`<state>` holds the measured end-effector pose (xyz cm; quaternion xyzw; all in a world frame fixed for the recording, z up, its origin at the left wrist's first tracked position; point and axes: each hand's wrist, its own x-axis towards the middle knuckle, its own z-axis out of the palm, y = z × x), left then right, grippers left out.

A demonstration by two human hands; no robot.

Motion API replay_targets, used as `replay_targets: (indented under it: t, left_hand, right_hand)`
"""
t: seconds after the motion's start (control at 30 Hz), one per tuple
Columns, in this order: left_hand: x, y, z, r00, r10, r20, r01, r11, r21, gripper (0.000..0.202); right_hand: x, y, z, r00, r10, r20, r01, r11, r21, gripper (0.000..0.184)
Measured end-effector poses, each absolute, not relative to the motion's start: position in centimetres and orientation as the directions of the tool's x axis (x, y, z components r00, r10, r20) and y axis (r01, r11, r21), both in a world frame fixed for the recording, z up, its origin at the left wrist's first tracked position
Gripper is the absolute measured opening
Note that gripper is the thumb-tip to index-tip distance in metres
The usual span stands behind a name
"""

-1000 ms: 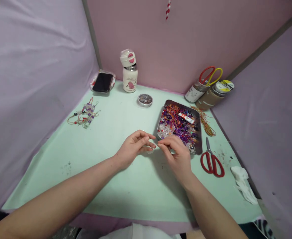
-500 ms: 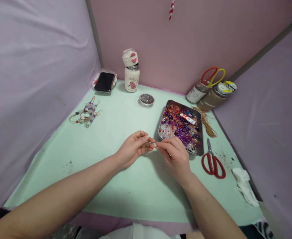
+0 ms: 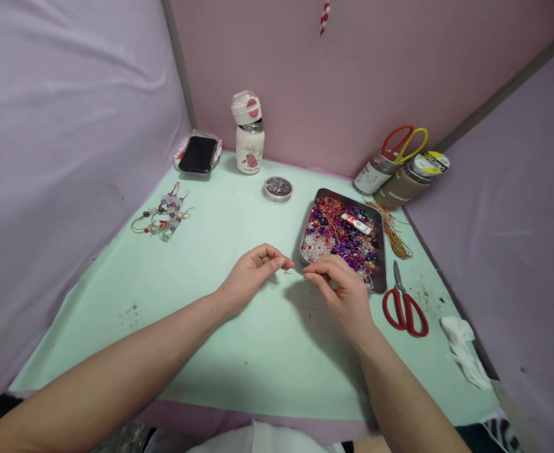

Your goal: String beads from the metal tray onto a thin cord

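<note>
Above the middle of the green tabletop, my left hand [image 3: 258, 277] is closed in a pinch. A small, thin, pale piece [image 3: 287, 272] pokes out below its fingertips; it is too tiny to name surely. My right hand [image 3: 337, 289] is also pinched, just to the right with a narrow gap between the two. Whatever it holds is too fine to see. Close behind my right hand lies a metal tray [image 3: 383, 264] of purple, red, orange and clear beads [image 3: 336, 233], with orange cord and a small red-and-white tube [image 3: 356, 224] on top.
Red-handled scissors [image 3: 403, 308], a white tissue [image 3: 463, 349] and a cord bundle [image 3: 397, 236] lie right. Jars [image 3: 406, 182] stand behind them. A round case [image 3: 278, 189], a white bottle [image 3: 249, 148], a phone [image 3: 198, 155] and beaded strings [image 3: 166, 217] occupy the back and left.
My hands have drawn slightly apart, the right one shifting a little right. The fingertips that met around a small pale piece are now separated, and the left fingers have curled in.
</note>
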<state>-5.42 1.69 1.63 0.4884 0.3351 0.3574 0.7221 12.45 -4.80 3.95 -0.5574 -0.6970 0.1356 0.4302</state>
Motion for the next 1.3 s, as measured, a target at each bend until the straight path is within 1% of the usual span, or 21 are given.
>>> replay_targets:
  t: [0.07,0.13,0.2,0.33,0.47,0.63,0.73,0.87,1.0,1.2,1.3]
  left_hand:
    - [-5.46,1.71,1.64,0.54,0.834,-0.111,-0.152,0.227,0.962,0.023]
    - [-5.45,1.68,1.58,0.566,0.817,-0.109,-0.146,0.229,0.963,0.022]
    - [-5.4,1.6,1.52,0.584,0.8,-0.138,-0.139,0.265,0.954,0.024]
    - [-5.26,1.32,1.67,0.585,0.778,-0.229,-0.096,0.347,0.933,0.039]
    - [-5.09,1.09,1.84,0.565,0.781,-0.267,-0.065,0.364,0.929,0.039]
    - [-4.97,1.0,1.62,0.534,0.807,-0.251,-0.056,0.33,0.942,0.038]
    - [-4.96,1.0,1.45,0.538,0.801,-0.263,-0.065,0.351,0.934,0.038]
    - [-4.93,1.04,1.25,0.587,0.757,-0.287,-0.102,0.421,0.901,0.043]
    - [-4.88,1.0,1.22,0.628,0.712,-0.316,-0.117,0.487,0.865,0.046]
    - [-4.74,0.77,1.28,0.623,0.705,-0.339,-0.144,0.529,0.836,0.049]
    - [-4.71,0.73,1.28,0.624,0.709,-0.329,-0.176,0.538,0.825,0.048]
  right_hand:
    - [12.38,-4.79,3.85,-0.039,0.909,0.416,0.64,0.342,-0.688,0.011]
    - [12.34,-4.8,3.74,-0.054,0.914,0.403,0.631,0.344,-0.695,0.011]
    - [12.35,-4.81,3.67,-0.057,0.914,0.401,0.63,0.344,-0.696,0.012]
    - [12.4,-4.82,3.6,-0.06,0.913,0.404,0.63,0.348,-0.694,0.01]
    - [12.26,-4.73,3.57,-0.048,0.913,0.405,0.619,0.345,-0.705,0.009]
    - [11.96,-4.7,3.39,-0.047,0.934,0.354,0.589,0.312,-0.746,0.009]
    - [11.92,-4.77,3.23,-0.042,0.934,0.354,0.579,0.311,-0.754,0.009]
    - [12.02,-4.74,3.27,-0.048,0.928,0.368,0.569,0.329,-0.754,0.009]
    - [12.12,-4.66,3.49,-0.07,0.94,0.334,0.531,0.319,-0.785,0.012]
    - [12.13,-4.67,3.44,-0.088,0.95,0.298,0.52,0.299,-0.8,0.016]
    - [12.12,-4.63,3.38,-0.073,0.957,0.28,0.514,0.277,-0.812,0.018]
